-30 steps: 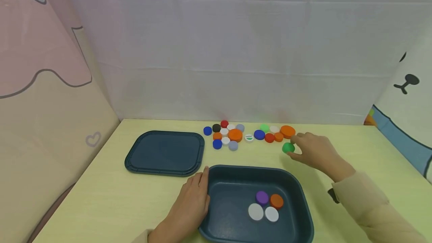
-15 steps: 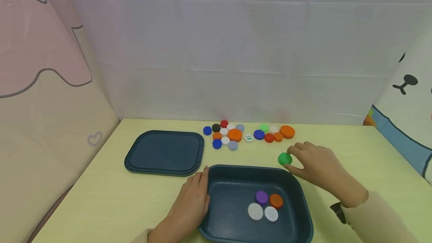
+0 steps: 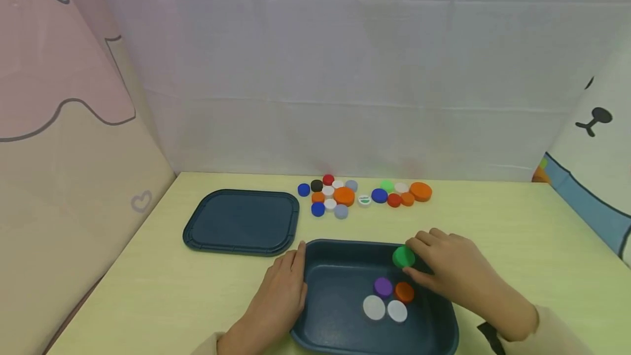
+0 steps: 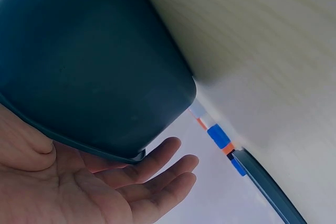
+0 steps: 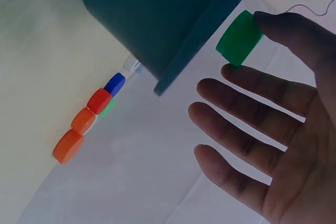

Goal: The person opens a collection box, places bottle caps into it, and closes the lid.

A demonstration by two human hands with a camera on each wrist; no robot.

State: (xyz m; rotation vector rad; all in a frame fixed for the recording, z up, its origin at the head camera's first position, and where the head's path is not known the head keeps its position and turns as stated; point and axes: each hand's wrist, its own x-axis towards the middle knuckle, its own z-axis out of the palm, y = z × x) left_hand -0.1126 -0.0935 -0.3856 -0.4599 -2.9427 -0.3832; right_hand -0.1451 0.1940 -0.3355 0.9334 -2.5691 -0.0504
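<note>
My right hand (image 3: 455, 267) pinches a green bottle cap (image 3: 404, 257) between thumb and forefinger, above the far right corner of a deep dark blue plastic bin (image 3: 315, 322). In the right wrist view the cap is held on edge beside the bin's rim, with the other fingers spread apart. At the bin's left rim rests my left hand (image 3: 271, 295); its fingers look mostly straight in the left wrist view (image 4: 152, 182), partly hidden by the rim. Inside the bin lie a purple cap (image 3: 383, 287), an orange cap (image 3: 405, 292) and two white caps (image 3: 374, 308).
Behind the bin, several mixed-colour caps lie in two clusters, including a large orange cap (image 3: 344, 196) and another orange cap (image 3: 421, 192) at the right end. A flat dark blue lid (image 3: 241, 222) lies left of them. A white sheet (image 3: 315, 81) hangs behind the table.
My right hand has brought the green cap from beside the right-hand cluster, toward me and slightly left, to over the bin. The left hand has stayed at the rim.
</note>
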